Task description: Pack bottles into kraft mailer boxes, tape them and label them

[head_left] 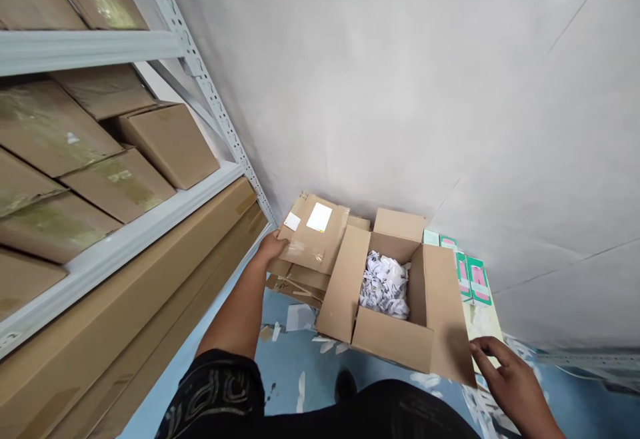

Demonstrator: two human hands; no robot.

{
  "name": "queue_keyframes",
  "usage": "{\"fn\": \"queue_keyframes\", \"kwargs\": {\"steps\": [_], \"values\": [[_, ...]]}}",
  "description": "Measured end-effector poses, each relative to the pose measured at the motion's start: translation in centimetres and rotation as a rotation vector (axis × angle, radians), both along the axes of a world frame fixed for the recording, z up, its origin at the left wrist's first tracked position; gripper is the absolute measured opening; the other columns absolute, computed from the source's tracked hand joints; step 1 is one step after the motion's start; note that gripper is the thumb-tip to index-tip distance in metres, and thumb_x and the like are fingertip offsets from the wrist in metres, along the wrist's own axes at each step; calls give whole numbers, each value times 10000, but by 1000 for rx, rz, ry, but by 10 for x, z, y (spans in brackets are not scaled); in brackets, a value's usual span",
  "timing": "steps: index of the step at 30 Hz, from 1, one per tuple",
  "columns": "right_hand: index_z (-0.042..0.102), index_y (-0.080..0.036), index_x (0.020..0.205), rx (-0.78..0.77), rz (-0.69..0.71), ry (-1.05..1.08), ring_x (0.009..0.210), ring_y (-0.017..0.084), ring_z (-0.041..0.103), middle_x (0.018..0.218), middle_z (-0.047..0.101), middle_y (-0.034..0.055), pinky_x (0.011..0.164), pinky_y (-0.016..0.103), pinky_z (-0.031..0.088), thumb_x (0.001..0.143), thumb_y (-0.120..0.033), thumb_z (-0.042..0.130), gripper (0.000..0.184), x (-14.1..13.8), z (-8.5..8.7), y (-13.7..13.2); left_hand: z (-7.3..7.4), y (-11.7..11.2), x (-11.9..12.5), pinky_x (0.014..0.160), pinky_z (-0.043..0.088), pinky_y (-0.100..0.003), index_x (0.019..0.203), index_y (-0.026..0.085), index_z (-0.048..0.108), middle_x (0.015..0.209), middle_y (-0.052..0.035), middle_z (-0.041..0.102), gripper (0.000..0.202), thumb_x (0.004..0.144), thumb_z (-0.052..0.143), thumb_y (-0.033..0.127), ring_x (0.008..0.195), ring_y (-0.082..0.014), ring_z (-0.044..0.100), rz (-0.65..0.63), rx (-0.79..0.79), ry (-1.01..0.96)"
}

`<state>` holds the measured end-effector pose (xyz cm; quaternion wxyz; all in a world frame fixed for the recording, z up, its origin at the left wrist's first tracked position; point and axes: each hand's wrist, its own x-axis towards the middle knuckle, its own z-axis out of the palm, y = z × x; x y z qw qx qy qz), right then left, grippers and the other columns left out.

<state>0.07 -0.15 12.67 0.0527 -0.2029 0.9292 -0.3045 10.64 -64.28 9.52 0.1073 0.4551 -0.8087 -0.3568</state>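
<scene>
My left hand (273,247) grips the left edge of a flattened cardboard box (310,246), its fingers closed on the rim. The flattened box carries white labels and lies atop other folded cardboard (300,276). To its right stands an open cardboard box (395,336) with its flaps spread outward. Crumpled white paper (385,284) partly fills that box. My right hand (503,362) is beside the outer edge of the right flap (450,312), its fingers loosely bent and apart. Whether a fingertip touches the flap is hard to tell.
A metal shelf (115,239) loaded with taped cartons (170,142) rises on the left. Green and pink boxes (477,282) sit behind the right flap, against the grey wall (400,79). Paper scraps (301,386) litter the blue floor (280,372).
</scene>
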Motion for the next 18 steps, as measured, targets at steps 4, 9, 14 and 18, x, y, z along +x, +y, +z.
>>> {"fn": "queue_keyframes", "kwargs": {"steps": [4,9,14,18], "values": [[725,-286,870,-29,29,-9,783,236,710,952,764,57,600,288,576,913,-644,533,409,6,0,-8,56,0,10,856,559,-286,1249,182,636,1153,-47,768,451,831,654,351,984,-221,712,-30,-13,231],[726,-279,863,-50,51,-13,804,244,709,934,764,65,617,293,574,940,-628,512,417,17,-1,-13,136,23,24,907,579,-341,1280,150,608,1209,-84,749,577,797,719,446,1036,-238,709,-35,-11,577],[736,-264,863,-130,53,-55,865,262,723,945,773,75,730,328,589,929,-632,556,415,27,2,-24,178,83,21,868,597,-351,1213,162,629,1184,-100,749,650,723,831,538,998,-247,724,-180,160,827],[738,-250,1071,-394,-39,-224,1070,320,714,1122,771,115,953,431,568,901,-655,618,456,28,19,-32,179,157,4,826,609,-365,1219,190,642,1126,-92,768,657,718,851,561,963,-270,743,-353,415,846]]}}
